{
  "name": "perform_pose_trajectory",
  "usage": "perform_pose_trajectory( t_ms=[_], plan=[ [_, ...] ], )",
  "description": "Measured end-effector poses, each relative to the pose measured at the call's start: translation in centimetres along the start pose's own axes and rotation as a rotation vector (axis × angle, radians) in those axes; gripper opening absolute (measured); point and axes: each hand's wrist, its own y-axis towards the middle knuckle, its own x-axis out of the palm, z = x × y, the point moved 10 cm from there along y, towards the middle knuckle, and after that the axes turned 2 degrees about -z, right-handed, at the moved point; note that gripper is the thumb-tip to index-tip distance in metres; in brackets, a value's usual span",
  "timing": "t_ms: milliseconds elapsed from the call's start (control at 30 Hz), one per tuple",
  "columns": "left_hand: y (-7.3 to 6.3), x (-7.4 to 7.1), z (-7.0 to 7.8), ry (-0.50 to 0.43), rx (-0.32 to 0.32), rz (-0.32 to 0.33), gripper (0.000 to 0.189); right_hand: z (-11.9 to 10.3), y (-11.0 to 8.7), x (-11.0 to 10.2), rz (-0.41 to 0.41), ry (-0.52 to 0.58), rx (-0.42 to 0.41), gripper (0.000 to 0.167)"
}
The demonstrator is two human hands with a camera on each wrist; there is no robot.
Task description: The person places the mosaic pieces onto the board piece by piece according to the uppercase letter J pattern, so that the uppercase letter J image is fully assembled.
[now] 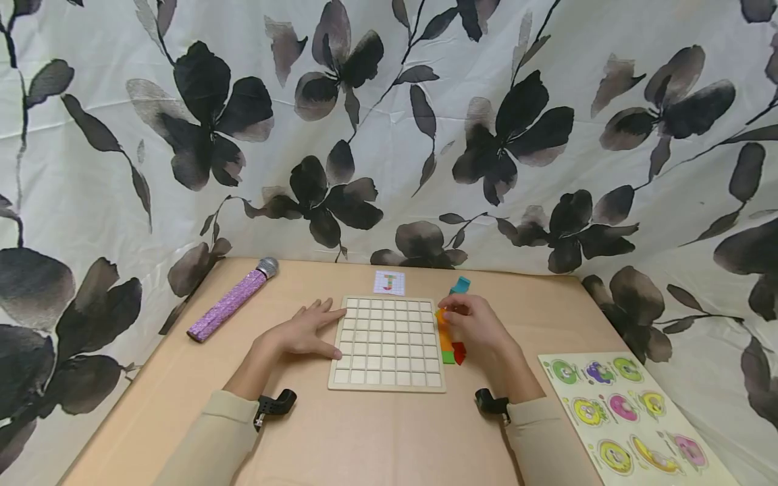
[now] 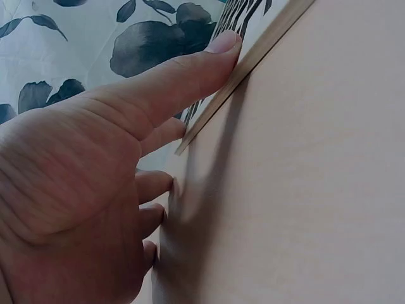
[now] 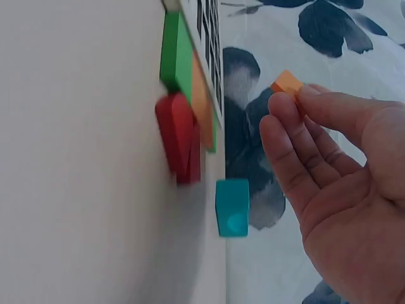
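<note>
Both hands flank a pale gridded board, which lies flat on the table, its squares bare. We see the left hand with its fingers spread and fairly straight, gripping nothing; its thumb rests on the board's left rim and the index fingertip touches the same side, farther up. We take this light contact as a way to steady the board without covering its grid.

Across from it, the right hand pinches a small orange block between thumb and fingertip, near the board's far right corner. Such a hold leaves most of the block exposed, which we judge suits so small a piece.

Beside the right rim we find a green piece, red pieces and a larger orange piece, with a teal block farther off; that side seems chosen for the right hand's easy reach. Just beyond the far rim lies a small card with a coloured figure, where neither hand hides it. A glittery microphone and a fruit-picture sheet lie well apart, presumably out of the way.
</note>
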Motion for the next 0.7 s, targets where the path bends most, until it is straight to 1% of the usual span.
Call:
perform_pose_trajectory(
  t_ms=[200,300,467,533,700],
  plan=[
    [0.0,0.1,0.1,0.006,-0.002,-0.004,0.101,-1.6,0.6,0.9,0.038,0.072,-0.012,0.026],
    [0.0,0.0,0.1,0.003,-0.002,-0.002,0.101,-2.3,1.2,1.4,0.072,0.116,-0.019,0.027],
    [0.0,-0.1,0.2,0.000,0.002,-0.004,0.102,-3.6,2.3,2.3,0.125,0.166,-0.056,0.027],
    [0.0,-0.1,0.2,0.002,0.002,-0.002,0.102,-4.2,2.8,2.8,0.130,0.176,-0.066,0.028],
    [0.0,0.0,0.3,-0.003,0.004,0.000,0.101,-5.4,3.8,4.4,0.139,0.188,-0.048,0.029]
  ],
)
